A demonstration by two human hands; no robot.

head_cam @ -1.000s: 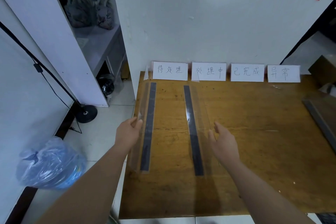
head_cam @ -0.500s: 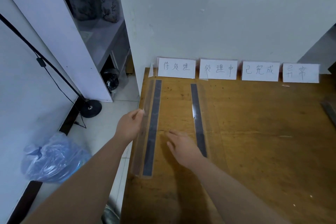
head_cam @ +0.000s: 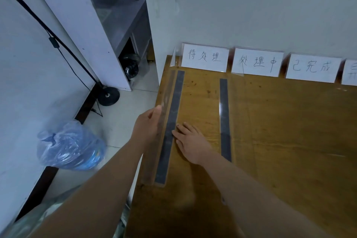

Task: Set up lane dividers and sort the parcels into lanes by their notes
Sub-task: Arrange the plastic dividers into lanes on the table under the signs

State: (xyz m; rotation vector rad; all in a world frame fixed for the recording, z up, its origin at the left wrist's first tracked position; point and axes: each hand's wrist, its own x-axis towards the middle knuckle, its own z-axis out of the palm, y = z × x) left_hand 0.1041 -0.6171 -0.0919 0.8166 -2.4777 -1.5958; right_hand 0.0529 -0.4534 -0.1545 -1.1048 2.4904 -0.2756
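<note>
Two clear plastic lane dividers with dark base strips lie lengthwise on the wooden table [head_cam: 280,131]. The left divider [head_cam: 174,106] runs along the table's left edge. My left hand [head_cam: 147,125] grips its upright clear wall from the outside. My right hand [head_cam: 190,141] lies flat, fingers spread, on the table against the strip's inner side. The second divider [head_cam: 224,110] stands untouched to the right. White handwritten label cards [head_cam: 204,57] lean against the wall at the table's far edge. No parcels are in view.
A blue plastic bag [head_cam: 70,146] lies on the tiled floor left of the table. A black lamp stand base [head_cam: 108,95] with a slanted pole sits near the white partition. A grey shelf with dark bags is behind it.
My right hand left the second divider and crossed left to the first divider's inner side. My left hand stayed on that divider's outer wall. The view turned left and down.
</note>
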